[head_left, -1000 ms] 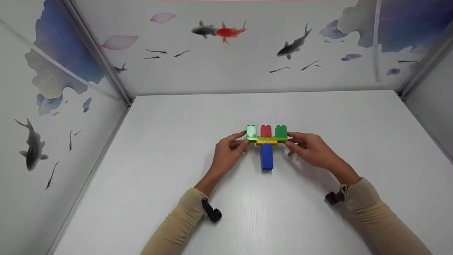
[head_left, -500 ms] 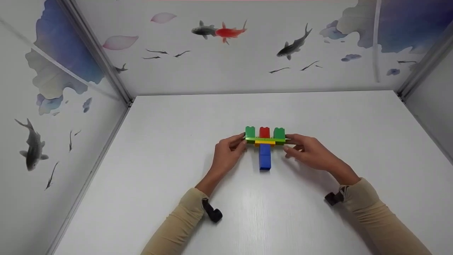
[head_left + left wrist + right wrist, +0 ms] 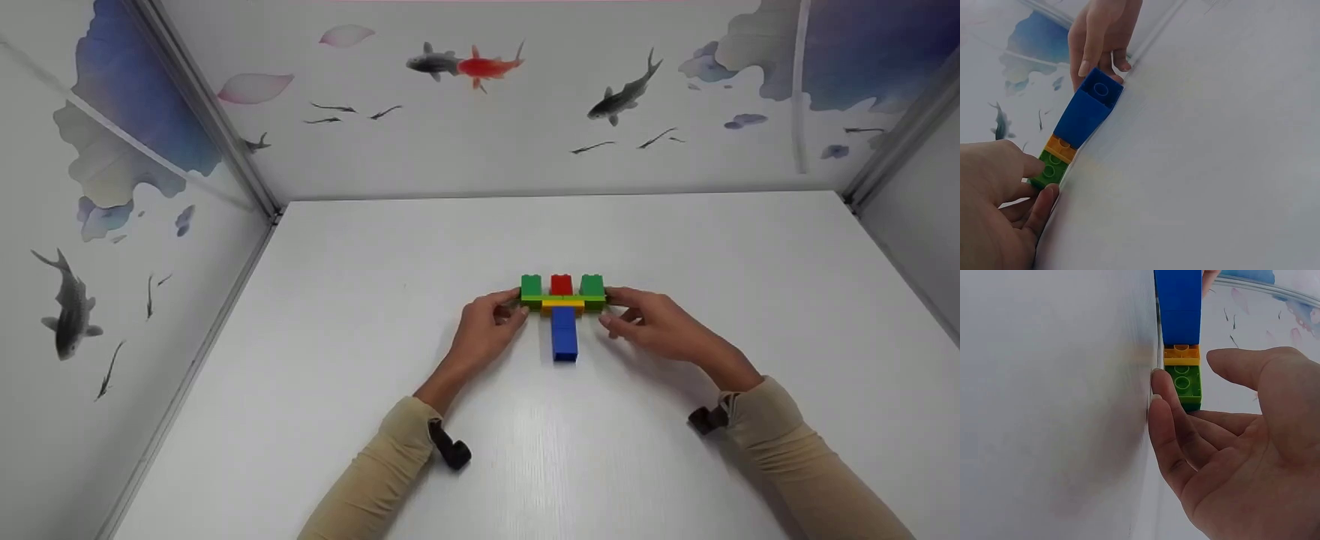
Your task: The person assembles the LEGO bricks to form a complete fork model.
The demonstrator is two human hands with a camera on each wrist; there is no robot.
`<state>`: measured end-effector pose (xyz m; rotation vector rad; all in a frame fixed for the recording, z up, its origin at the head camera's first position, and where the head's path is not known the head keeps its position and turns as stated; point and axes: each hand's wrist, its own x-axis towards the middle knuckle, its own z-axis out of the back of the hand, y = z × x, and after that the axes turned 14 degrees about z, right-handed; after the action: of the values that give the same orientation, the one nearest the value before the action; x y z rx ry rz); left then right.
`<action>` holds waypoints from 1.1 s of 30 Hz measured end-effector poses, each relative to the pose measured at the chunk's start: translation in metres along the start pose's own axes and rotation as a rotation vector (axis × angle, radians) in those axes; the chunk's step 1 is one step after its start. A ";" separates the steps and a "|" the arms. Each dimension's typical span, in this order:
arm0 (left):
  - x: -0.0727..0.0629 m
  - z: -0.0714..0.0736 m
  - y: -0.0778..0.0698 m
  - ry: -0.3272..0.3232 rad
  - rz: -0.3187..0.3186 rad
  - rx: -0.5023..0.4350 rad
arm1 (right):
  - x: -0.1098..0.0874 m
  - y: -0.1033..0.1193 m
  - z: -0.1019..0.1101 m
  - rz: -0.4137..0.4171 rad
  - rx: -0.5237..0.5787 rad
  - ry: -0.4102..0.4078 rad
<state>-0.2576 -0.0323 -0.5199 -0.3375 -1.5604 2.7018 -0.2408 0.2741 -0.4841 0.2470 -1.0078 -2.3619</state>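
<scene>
A toy-brick structure [image 3: 564,334] lies on the white table between both hands. Its blue column [image 3: 1085,112] points toward the person and shows a hollow underside. A yellow brick [image 3: 1181,355] joins it to a light green crosspiece, topped by a red brick [image 3: 561,285] between two green bricks [image 3: 592,285]. At the left end, the left hand [image 3: 486,324] pinches the green part between thumb and fingers. The right hand [image 3: 660,322] touches the right end with its fingers; its thumb [image 3: 1241,365] stands apart from the bricks.
A white table [image 3: 337,255] carries the structure. Printed fish and leaves decorate the back wall [image 3: 540,157] and the left wall [image 3: 202,277], which border the table. Dark wrist cameras [image 3: 452,454] hang by both sleeves.
The brick structure has shifted slightly toward the person, and its upper bricks sit a little lower in view. The right thumb has moved down and away from the crosspiece.
</scene>
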 end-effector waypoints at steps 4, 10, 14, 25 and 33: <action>0.001 0.000 0.001 0.005 -0.002 0.005 | 0.000 -0.001 0.000 0.000 -0.005 0.007; 0.002 0.000 0.003 0.005 -0.002 0.001 | 0.001 -0.004 -0.001 0.002 -0.038 0.015; 0.002 0.000 0.003 0.008 -0.004 -0.009 | 0.000 -0.003 -0.002 0.007 -0.050 0.007; 0.001 -0.001 0.003 0.019 -0.019 -0.008 | -0.002 0.000 -0.001 0.019 -0.051 -0.001; 0.001 -0.001 0.003 0.021 -0.011 -0.007 | -0.002 -0.001 -0.001 0.017 -0.052 0.009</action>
<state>-0.2580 -0.0327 -0.5233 -0.3556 -1.5625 2.6762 -0.2392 0.2745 -0.4857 0.2275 -0.9390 -2.3661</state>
